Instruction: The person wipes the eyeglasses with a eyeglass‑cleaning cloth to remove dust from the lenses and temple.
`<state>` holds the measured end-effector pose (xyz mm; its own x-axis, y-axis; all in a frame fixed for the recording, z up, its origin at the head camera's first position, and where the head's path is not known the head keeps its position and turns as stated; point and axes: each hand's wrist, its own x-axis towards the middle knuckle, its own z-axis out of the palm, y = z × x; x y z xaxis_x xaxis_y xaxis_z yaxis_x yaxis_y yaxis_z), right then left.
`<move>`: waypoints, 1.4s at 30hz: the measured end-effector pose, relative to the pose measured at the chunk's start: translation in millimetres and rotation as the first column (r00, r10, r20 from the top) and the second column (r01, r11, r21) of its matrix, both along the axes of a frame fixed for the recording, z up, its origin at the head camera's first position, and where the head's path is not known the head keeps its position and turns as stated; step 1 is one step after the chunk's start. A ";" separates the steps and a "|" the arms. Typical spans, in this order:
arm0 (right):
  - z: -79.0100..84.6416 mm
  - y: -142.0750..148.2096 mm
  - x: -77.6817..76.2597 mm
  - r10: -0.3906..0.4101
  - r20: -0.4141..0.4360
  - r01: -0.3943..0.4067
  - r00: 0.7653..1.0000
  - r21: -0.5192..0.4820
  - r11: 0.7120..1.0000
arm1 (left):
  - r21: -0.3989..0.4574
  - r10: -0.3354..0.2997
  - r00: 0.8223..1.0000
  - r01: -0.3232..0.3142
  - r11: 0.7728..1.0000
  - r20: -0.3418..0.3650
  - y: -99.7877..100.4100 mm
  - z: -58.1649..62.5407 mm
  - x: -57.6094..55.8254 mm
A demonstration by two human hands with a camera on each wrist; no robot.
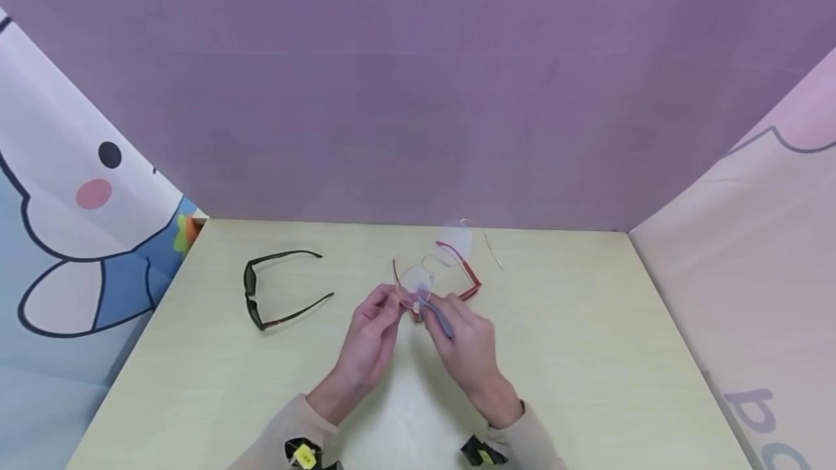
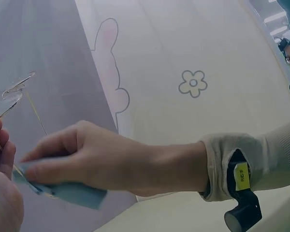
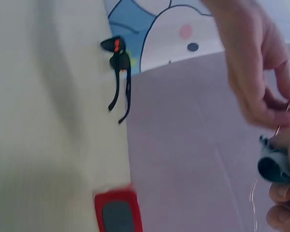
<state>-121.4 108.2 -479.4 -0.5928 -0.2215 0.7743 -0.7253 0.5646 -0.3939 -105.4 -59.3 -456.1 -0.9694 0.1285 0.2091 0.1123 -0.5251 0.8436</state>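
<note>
The left hand and right hand are close together, fingers curled in a pinch. Both wrists angle inward.

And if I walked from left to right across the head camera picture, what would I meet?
Cartoon animal, dark glasses, the person's left hand, their right hand, then the pinkish wall.

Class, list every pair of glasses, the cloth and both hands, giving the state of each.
Dark glasses: unfolded, not held
Red glasses: partly hidden, visible arm unfolded
Wire-rimmed glasses: held up
Blue cloth: gathered, held
Left hand: pinching wire-rimmed glasses
Right hand: gripping blue cloth
</note>
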 end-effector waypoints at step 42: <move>0.7 9.3 -1.5 -0.004 0.124 0.002 0.992 0.023 1.000 | -0.027 -0.048 0.999 0.048 0.999 -0.022 -7.0 11.7 7.3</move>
